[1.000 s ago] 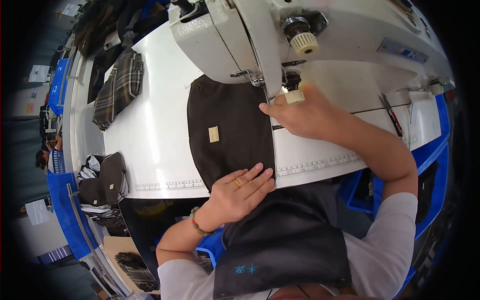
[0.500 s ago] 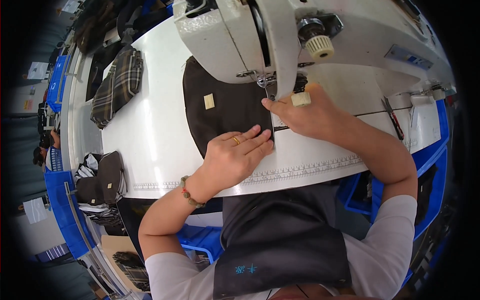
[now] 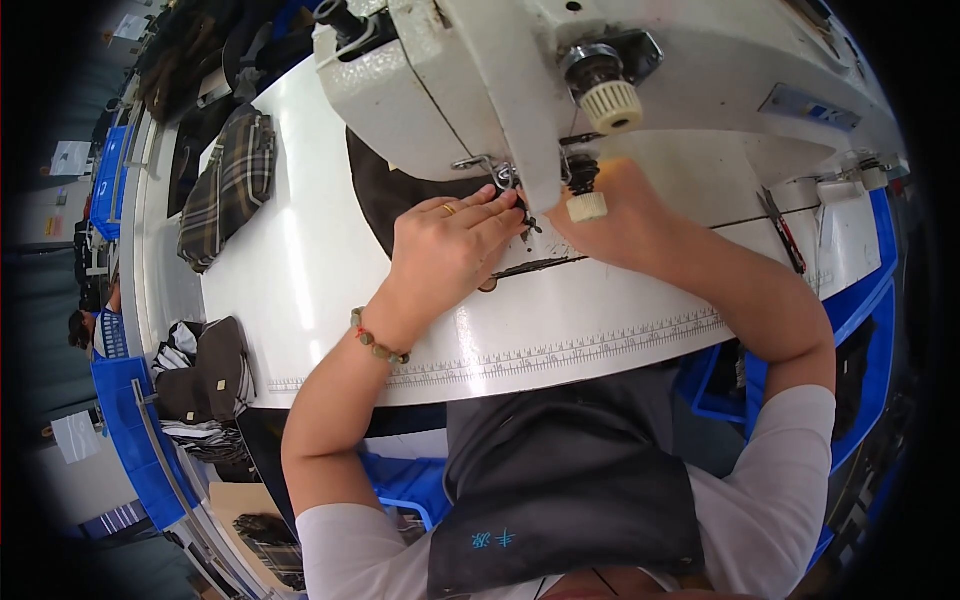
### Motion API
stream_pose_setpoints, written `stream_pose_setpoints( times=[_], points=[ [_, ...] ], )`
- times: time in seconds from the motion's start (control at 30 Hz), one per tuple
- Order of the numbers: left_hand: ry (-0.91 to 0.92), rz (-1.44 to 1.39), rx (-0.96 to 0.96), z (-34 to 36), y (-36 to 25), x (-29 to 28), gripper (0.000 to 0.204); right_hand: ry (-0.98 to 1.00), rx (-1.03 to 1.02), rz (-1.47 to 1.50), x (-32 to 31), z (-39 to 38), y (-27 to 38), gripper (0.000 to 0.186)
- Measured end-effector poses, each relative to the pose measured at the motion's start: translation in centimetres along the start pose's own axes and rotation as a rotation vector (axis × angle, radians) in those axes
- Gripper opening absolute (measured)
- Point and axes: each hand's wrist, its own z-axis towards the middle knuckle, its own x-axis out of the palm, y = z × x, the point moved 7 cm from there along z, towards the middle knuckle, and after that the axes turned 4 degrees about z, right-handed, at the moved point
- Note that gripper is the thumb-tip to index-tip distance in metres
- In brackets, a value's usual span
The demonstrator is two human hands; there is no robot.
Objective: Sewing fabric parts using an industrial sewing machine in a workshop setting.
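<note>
The left hand (image 3: 440, 245) covers the near part of the dark cloth (image 3: 370, 190); beyond that hand, the sewing machine (image 3: 480, 100) hides more of it. The machine itself is cut off by the upper edge. Around the left fingertips, the spot where needle and cloth would meet cannot be made out. A cream knob (image 3: 588, 207) blocks part of the right hand (image 3: 625, 215), leaving its finger positions unclear. Nearer than both hands, marks on the ruler strip (image 3: 600, 343) are too small to read. Far left of the hands, a person (image 3: 80, 328) is tiny and mostly hidden.
</note>
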Motion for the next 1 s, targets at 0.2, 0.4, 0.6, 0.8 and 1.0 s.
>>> stream_pose_setpoints(
  times=[0.2,0.4,0.6,0.8,1.0],
  points=[
    [-0.062,0.023,-0.037,-0.1,0.4,-0.3,0.012,-0.087,0.024,-0.002,-1.8,0.5,0.8,0.017],
    [-0.019,-0.081,-0.098,-0.1,0.3,-0.5,0.015,-0.113,0.055,0.039,-1.7,0.4,0.3,0.017],
    [0.004,-0.033,-0.093,-0.1,0.6,-0.3,0.016,-0.113,0.013,-0.008,-1.6,0.4,0.4,0.018],
    [0.031,0.025,-0.099,-0.1,0.7,-0.3,0.016,-0.109,0.043,-0.013,-1.7,0.4,0.5,0.019],
    [0.068,0.046,-0.173,0.1,-0.3,-0.8,0.019,-0.038,-0.020,-0.116,-1.7,0.6,1.1,0.014]
  ],
)
